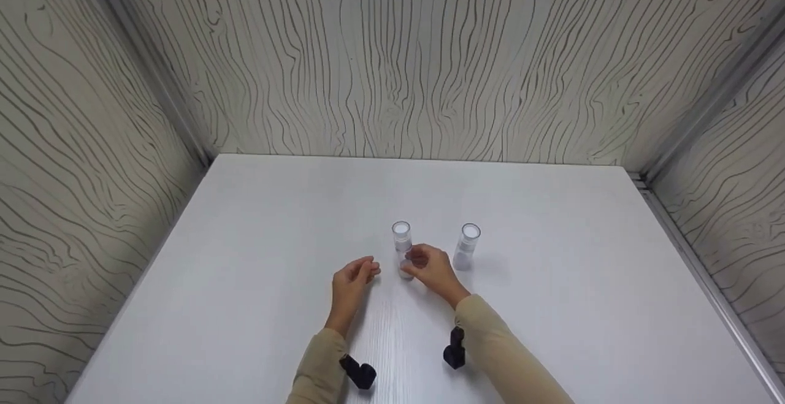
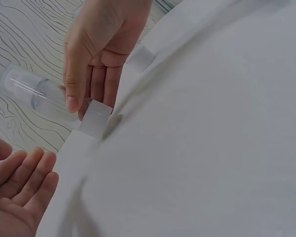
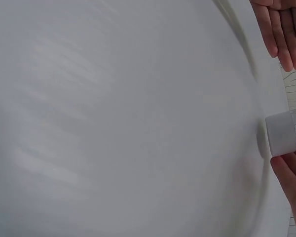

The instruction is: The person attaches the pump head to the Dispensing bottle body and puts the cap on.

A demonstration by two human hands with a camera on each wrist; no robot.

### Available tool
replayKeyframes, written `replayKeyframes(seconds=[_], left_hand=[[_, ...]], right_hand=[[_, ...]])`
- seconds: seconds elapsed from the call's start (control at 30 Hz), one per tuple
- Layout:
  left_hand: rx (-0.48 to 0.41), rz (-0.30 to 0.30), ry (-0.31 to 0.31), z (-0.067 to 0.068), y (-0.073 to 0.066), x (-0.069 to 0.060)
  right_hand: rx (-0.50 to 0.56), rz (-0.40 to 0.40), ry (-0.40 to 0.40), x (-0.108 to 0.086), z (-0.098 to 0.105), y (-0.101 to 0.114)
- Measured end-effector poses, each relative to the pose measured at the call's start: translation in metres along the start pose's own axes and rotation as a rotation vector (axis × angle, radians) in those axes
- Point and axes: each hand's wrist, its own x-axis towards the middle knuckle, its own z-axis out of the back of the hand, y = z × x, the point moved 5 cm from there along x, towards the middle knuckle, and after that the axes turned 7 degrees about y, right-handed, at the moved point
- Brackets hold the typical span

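A clear cylindrical bottle with a white bottom part is upright near the middle of the table. My right hand grips it low down, thumb on the near side and fingers on the far side. The left wrist view shows the bottle's white bottom just under those fingers; whether it touches the table I cannot tell. To its left, my left hand hovers apart from it, palm turned inward, fingers loosely bent and holding nothing. A second similar bottle stands to the right of my right hand.
The white table runs back to a panel with wood-grain lines. Similar panels flank both sides, with metal rails at the corners. A small black device is on the left sleeve and another on the right.
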Motion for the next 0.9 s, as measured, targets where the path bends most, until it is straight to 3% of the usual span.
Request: replayKeyframes(seconds=[0.2, 0.43, 0.67, 0.9], left_hand=[[-0.002, 0.023, 0.001, -0.001, 0.003, -0.004], [-0.002, -0.025, 0.008, -0.004, 0.004, -0.007], [-0.019, 0.018, 0.015, -0.010, 0.005, -0.010], [-0.008, 0.016, 0.028, -0.011, 0.006, -0.009]], right_hand=[[-0.026, 0.008, -0.011, 0.004, -0.001, -0.001], [-0.021, -0.048, -0.041, 0.007, -0.005, -0.003], [-0.005, -0.061, -0.071, 0.007, -0.008, -0.003], [0.048, -0.064, -0.058, 0.000, -0.011, -0.008]])
